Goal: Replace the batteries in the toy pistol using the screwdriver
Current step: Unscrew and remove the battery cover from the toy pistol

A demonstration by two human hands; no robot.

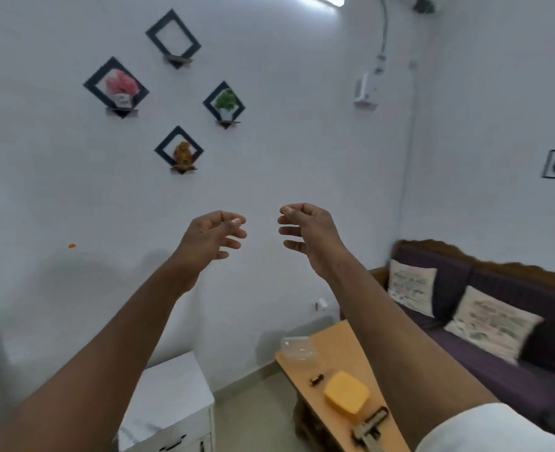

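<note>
A person's bare arms reach forward and up toward a white wall, the left hand (pixel 215 234) and right hand (pixel 305 233) raised side by side with a gap between them. Each grip is loose, fingers gently curled and spread, holding nothing. Low at the right, a narrow wooden table (pixel 338 350) carries the task's things: the toy pistol (pixel 369 425) lies at its near end, partly cut off by the right forearm, just beside a yellow box (pixel 346 394). A small dark item (pixel 316 380), possibly a battery, rests left of the box, and a clear plastic container (pixel 297 347) sits at the far end. Diamond-shaped wall shelves (pixel 173 40) hang above; a purple sofa (pixel 484 324) with cushions stands at far right.
</note>
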